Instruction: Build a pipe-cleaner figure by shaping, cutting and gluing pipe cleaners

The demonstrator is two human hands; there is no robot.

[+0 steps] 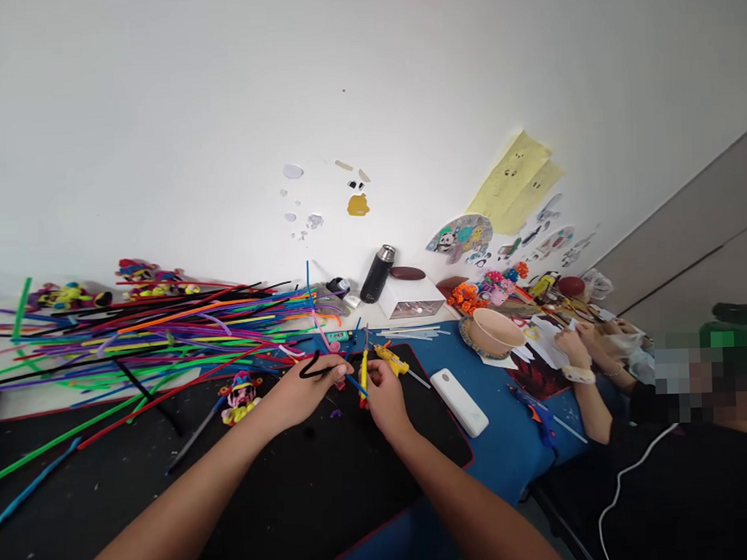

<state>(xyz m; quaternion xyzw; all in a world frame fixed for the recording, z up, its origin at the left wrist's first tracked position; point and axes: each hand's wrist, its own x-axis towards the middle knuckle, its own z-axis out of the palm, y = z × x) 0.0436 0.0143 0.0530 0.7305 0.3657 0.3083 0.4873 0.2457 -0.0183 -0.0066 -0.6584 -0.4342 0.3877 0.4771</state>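
left hand point(307, 388) pinches a bent fuzzy black stem point(310, 373). right hand point(386, 399) has fingers clamped on a yellow-handled metal-tipped tool point(363, 367).

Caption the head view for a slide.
Over a black mat, left hand holds a curled black pipe cleaner, right hand a yellow-handled tool.

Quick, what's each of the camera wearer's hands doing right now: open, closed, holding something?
Left hand: closed, fingers pinching a black fuzzy stem.
Right hand: closed, holding a yellow tool.
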